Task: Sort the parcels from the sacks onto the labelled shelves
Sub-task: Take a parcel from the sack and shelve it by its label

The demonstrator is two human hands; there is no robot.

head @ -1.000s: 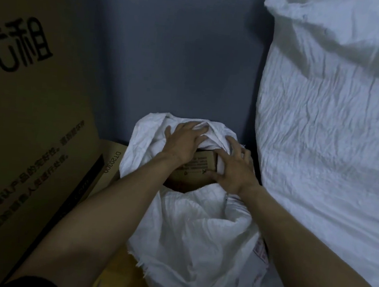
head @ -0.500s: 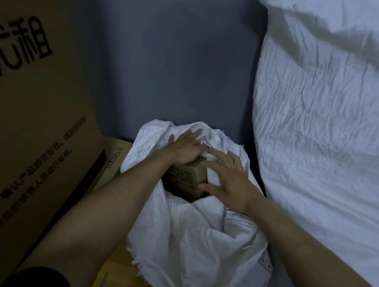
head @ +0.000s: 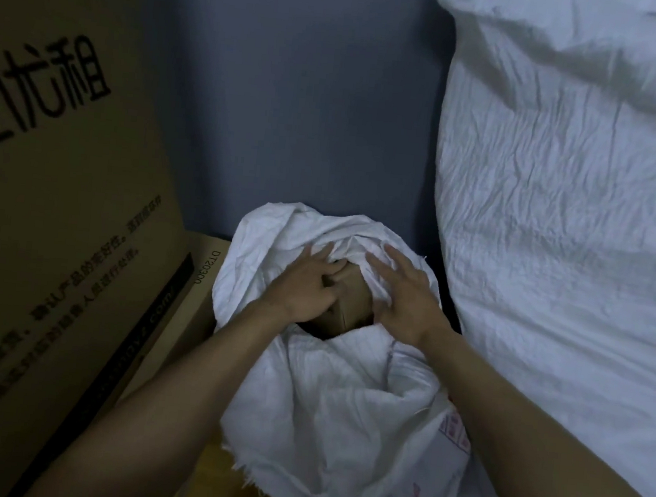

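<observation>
Brown cardboard parcel (head: pixel 346 310) is sitting half-buried in the mouth of the crumpled white woven sack (head: pixel 343 410); my left hand (head: pixel 306 290) is curling its fingers over its top, my right hand (head: pixel 405 300) is pressing the sack, fingers spread. Loose fabric could be snagging a corner on lifting

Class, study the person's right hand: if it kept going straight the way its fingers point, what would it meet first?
Most likely the bunched cloth of the small white sack, just beyond the right hand, whose fingers point up-left over the sack's mouth. Depth is unclear; the grey wall lies behind.
</observation>
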